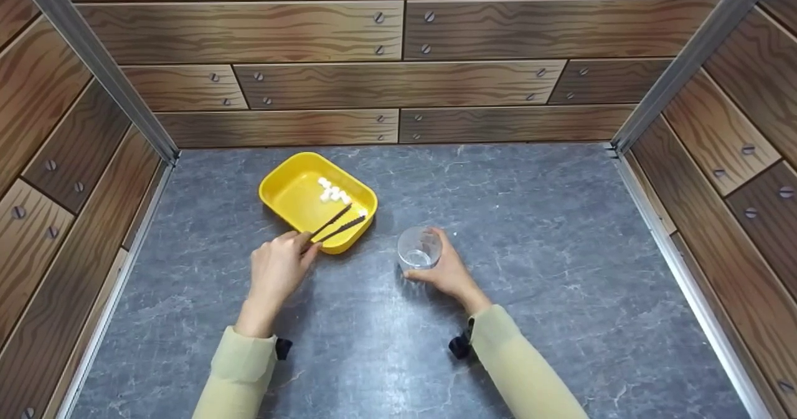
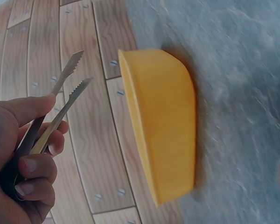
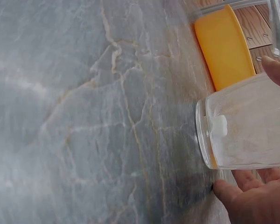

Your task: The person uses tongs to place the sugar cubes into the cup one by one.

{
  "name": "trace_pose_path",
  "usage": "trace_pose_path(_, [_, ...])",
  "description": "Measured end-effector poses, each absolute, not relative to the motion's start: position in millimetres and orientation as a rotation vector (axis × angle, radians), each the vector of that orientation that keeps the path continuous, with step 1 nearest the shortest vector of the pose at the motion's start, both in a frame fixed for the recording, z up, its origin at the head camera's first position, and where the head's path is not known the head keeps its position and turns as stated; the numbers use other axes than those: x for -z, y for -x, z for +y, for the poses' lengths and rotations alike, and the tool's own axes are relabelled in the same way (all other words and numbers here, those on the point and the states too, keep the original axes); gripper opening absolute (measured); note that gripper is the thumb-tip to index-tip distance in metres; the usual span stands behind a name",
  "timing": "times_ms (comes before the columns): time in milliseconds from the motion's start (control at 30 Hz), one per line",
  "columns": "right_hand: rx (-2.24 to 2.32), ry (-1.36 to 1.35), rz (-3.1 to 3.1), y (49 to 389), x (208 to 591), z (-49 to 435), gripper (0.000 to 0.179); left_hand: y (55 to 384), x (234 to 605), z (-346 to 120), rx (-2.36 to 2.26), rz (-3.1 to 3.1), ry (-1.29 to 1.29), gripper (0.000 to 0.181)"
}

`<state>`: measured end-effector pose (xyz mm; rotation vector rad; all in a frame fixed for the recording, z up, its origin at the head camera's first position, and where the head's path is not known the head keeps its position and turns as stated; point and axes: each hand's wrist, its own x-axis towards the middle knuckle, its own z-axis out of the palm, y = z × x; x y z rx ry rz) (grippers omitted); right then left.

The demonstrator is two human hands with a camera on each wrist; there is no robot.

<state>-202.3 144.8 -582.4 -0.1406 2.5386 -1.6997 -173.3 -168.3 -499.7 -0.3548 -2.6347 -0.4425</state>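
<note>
A pair of serrated metal tongs (image 1: pixel 331 221) is gripped in my left hand (image 1: pixel 279 263), its tips apart and over the near right part of a yellow tray (image 1: pixel 289 196). Several small white pieces (image 1: pixel 335 193) lie in that tray, just beyond the tips. The left wrist view shows nothing between the tongs' (image 2: pixel 60 114) jaws. To the right of the tray, my right hand (image 1: pixel 453 273) holds a clear cup (image 1: pixel 414 241) upright, thumb on the near side and fingers on the far side. Inside the cup's bottom, one white piece (image 3: pixel 219 126) shows in the right wrist view.
Tray and cup stand on a grey marbled surface (image 1: pixel 548 251). Wood-patterned panels (image 1: pixel 398 83) wall in the back and both sides, with metal strips (image 1: pixel 685 288) along the side edges. A dark wrist strap piece (image 1: pixel 459 347) juts from the right sleeve.
</note>
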Motion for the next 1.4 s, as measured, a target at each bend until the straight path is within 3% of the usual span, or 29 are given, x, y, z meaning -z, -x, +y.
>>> trace_pose_path(467, [1.687, 0.13, 2.494, 204.2, 575.1, 150.6, 0.118, 184.2, 511.9, -180.0, 0.389, -2.738, 0.27, 0.021])
trace_pose_path(933, [1.709, 0.212, 2.532, 206.4, 578.3, 147.6, 0.098, 204.9, 514.0, -173.7, 0.36, -2.868, 0.245, 0.024])
trace_pose_path(1167, [1.779, 0.208, 2.448, 189.2, 539.0, 138.0, 0.091, 217.7, 514.9, -168.0, 0.322, -2.927, 0.251, 0.026])
trace_pose_path(1400, [1.752, 0.201, 2.453, 187.8, 535.1, 137.8, 0.089, 225.6, 515.3, -161.9, 0.293, -2.958, 0.285, 0.027])
